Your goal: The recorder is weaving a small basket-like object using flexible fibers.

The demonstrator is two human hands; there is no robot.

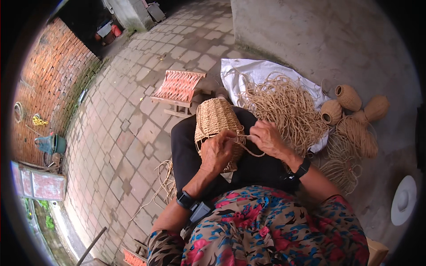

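A woven straw basket (217, 116) rests on my lap between my knees, its body tan and tightly plaited, with an opening facing me. My left hand (216, 151) is closed at the basket's near rim, thumb and finger pinched on a straw cord (242, 136). To the right, my right hand (268, 139) pinches the same cord, which runs taut between both hands. A loose tail of cord (255, 154) curves below the right hand. The fingertips' exact grip is partly hidden.
Beyond my right hand, a heap of straw cord (284, 108) lies on a white sheet (239, 66). Several finished woven baskets (348, 97) and cord bundles (341, 162) sit farther right by the wall. A low stool (179, 86) with a red woven seat stands ahead on the paving.
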